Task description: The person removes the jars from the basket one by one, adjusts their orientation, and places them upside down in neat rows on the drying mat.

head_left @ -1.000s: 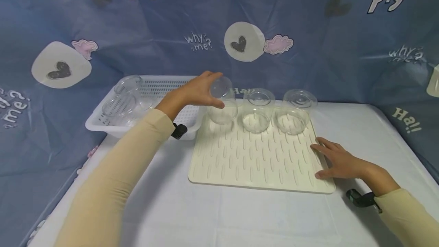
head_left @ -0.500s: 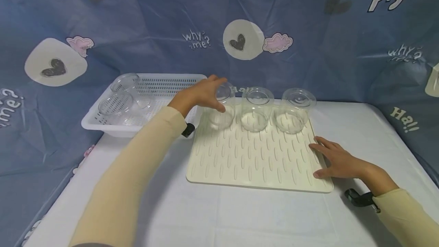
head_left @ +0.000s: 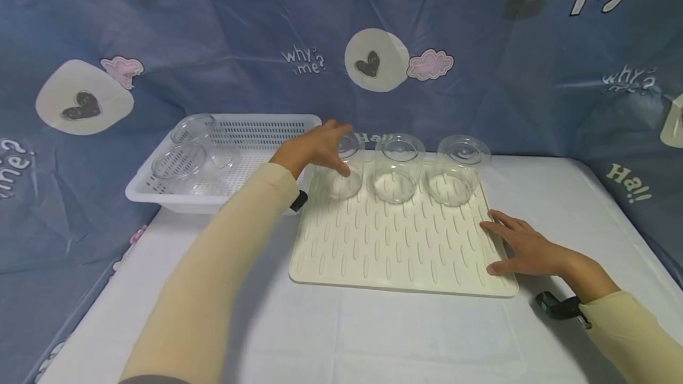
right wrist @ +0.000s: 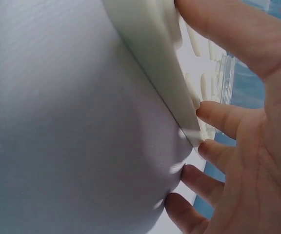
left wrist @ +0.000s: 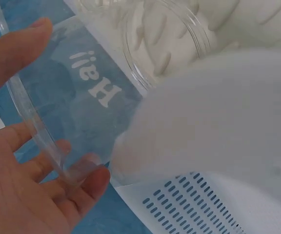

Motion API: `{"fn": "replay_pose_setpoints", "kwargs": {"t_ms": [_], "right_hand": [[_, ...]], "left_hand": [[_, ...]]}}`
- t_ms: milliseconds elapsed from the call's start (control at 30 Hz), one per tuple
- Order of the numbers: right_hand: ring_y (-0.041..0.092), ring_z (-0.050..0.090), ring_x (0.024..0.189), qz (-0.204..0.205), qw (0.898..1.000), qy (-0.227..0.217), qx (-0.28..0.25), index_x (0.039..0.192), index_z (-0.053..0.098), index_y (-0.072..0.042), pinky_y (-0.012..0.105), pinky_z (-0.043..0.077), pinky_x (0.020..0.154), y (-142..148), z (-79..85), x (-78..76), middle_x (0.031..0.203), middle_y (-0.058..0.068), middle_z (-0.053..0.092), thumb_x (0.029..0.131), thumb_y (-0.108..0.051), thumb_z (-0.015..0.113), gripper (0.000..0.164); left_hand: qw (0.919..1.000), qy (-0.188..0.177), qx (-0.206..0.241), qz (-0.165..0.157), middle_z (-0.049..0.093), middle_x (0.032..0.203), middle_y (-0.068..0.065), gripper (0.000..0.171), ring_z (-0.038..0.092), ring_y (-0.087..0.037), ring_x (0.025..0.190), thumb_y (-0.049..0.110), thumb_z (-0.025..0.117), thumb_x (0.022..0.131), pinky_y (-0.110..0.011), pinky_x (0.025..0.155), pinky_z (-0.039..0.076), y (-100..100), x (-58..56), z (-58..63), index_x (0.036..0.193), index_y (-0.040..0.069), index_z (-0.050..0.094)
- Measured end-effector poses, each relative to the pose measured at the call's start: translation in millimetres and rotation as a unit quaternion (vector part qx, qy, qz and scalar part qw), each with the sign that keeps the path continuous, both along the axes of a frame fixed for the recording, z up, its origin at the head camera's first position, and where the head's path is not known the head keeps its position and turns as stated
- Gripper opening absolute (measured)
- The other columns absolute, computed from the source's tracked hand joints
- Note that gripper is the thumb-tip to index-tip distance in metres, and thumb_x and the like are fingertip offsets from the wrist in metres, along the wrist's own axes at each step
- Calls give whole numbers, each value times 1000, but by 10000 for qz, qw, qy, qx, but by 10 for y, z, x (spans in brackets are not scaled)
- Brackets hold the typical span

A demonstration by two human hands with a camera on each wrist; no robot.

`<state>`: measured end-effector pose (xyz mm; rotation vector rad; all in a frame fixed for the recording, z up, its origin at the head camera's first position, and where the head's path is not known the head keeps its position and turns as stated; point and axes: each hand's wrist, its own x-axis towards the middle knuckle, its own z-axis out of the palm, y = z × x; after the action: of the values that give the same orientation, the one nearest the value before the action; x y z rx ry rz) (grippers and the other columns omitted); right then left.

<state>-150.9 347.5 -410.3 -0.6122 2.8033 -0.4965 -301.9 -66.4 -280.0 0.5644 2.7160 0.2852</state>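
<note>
our left hand (head_left: 317, 148) gripping cup (head_left: 342, 187), right hand (head_left: 525, 249) spread, mat's (head_left: 400, 253) 3 o'clock, two cups (head_left: 179, 161) in basket (head_left: 171, 198), backdrop (head_left: 459, 10) reads "pig"

I've got a mat (head_left: 389, 253) mid-table (head_left: 416, 336), with a basket (head_left: 165, 197) off its back left side. Two cups sit in the basket's left end, a rear cup (head_left: 193, 128) behind a front cup (head_left: 179, 162). Along the mat's back I see a left cup (head_left: 347, 186), middle cup (head_left: 396, 176) and right cup (head_left: 458, 173), the left hand (head_left: 315, 148) around the first, the right hand (head_left: 525, 250) at the mat's right edge.
</note>
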Motion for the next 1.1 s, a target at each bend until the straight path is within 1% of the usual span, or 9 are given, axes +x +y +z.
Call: {"fn": "replay_pose_setpoints", "kwargs": {"t_ms": [300, 500, 800, 933, 1100], "right_hand": [[59, 30, 132, -8, 10000, 2, 14, 145, 40, 0, 76, 36, 95, -9, -9, -6, 155, 32, 23, 74, -44, 83, 94], [59, 30, 132, -14, 10000, 2, 37, 145, 40, 0, 76, 36, 94, -15, -6, -2, 155, 32, 23, 74, -43, 83, 94], [60, 29, 133, -44, 10000, -17, 39, 145, 40, 1, 77, 35, 95, -20, 2, 3, 155, 32, 23, 74, -44, 83, 94], [59, 29, 133, -91, 9999, -32, 59, 145, 40, 1, 77, 34, 96, -23, 9, 6, 155, 32, 22, 74, -44, 84, 95], [59, 28, 133, -89, 10000, -29, 25, 145, 40, 1, 77, 34, 96, -26, 10, 10, 155, 32, 22, 74, -44, 84, 95]], "left_hand": [[9997, -131, -106, 167, 5, 167, -13, 108, 22, -37, 152, 43, 79, 81, -57, 120, 31, 15, -7, -25, 161, 26, 9], [9995, -145, -198, 202, 6, 167, -12, 109, 24, -37, 152, 46, 79, 81, -57, 120, 30, 16, -23, -31, 161, 26, 9], [9986, -348, -209, 329, -2, 169, -9, 109, 18, -37, 154, 47, 78, 82, -59, 120, 28, 26, -41, -28, 161, 28, 5], [9980, -416, -179, 431, -4, 169, -6, 110, 16, -37, 154, 48, 78, 81, -61, 120, 27, 32, -39, -21, 161, 30, 5], [9978, -453, -174, 445, -4, 169, -7, 110, 15, -36, 155, 47, 78, 81, -59, 121, 26, 43, -28, 1, 161, 29, 4]]}}
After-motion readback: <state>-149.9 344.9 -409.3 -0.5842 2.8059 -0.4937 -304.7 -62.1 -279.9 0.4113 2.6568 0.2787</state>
